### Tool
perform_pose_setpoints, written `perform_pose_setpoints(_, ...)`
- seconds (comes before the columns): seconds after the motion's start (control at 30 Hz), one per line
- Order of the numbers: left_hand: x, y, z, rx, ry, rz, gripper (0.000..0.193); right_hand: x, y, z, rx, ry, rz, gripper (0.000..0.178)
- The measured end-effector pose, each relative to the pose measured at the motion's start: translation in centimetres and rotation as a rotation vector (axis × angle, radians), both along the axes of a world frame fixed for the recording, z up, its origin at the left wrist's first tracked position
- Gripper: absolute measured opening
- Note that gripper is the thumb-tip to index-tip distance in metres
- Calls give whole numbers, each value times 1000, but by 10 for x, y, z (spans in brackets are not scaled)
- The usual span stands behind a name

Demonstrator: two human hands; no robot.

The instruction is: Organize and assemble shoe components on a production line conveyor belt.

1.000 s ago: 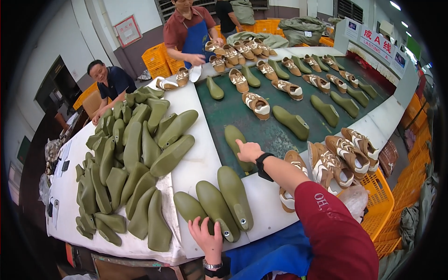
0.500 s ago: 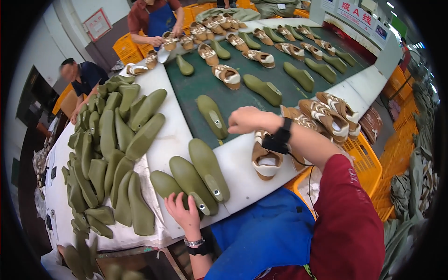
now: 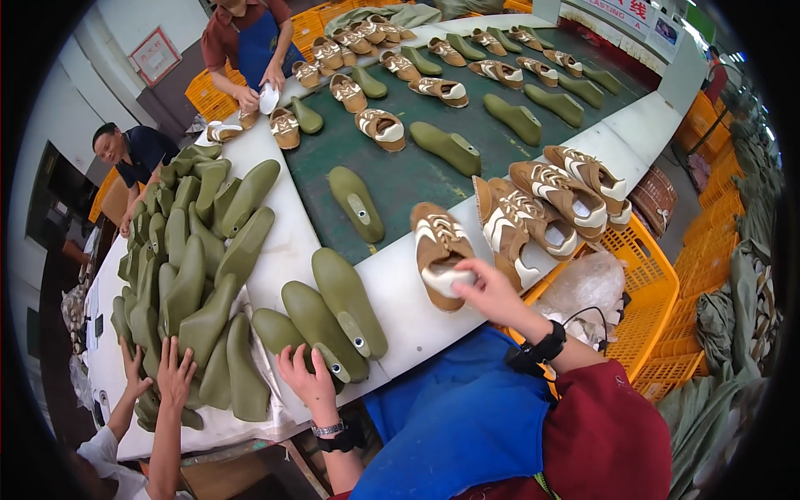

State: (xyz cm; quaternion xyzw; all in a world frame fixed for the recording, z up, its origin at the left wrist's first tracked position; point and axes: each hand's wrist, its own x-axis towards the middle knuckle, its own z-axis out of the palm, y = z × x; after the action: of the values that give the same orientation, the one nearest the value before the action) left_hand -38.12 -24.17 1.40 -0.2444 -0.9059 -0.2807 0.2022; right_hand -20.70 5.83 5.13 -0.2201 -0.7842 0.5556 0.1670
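Observation:
My left hand (image 3: 307, 377), fingers spread, rests on the near ends of green shoe lasts; three of these, including a middle green last (image 3: 323, 332), lie side by side on the white table edge (image 3: 408, 329). My right hand (image 3: 493, 293) is closed at the heel of a brown and white sneaker (image 3: 442, 242), its fingertips at the shoe opening. More brown sneakers (image 3: 560, 200) stand in a group just right of it. Beyond my hands, a single green last (image 3: 356, 202) lies on the dark green conveyor belt (image 3: 333, 150).
Left of me lies a big heap of green lasts (image 3: 187, 250), with a co-worker's two hands (image 3: 171, 371) on its near side. Another person (image 3: 254, 50) handles shoe parts at the far end; one more sits at the left. Yellow crates (image 3: 637, 275) stand right.
My right hand has come back from over the belt to the nearest sneaker's heel. My left hand stays on the lasts. A co-worker's hands have come onto the heap at lower left.

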Motion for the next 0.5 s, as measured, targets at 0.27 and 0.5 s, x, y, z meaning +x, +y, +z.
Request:
perform_pose_setpoints(0.27,3,1,4,27,-75,4,28,-24,18,15,-1691,420,172,50)
perform_pose_setpoints(0.5,1,-6,-4,47,-63,30,29,-95,-10,77,-1281,370,130,50)
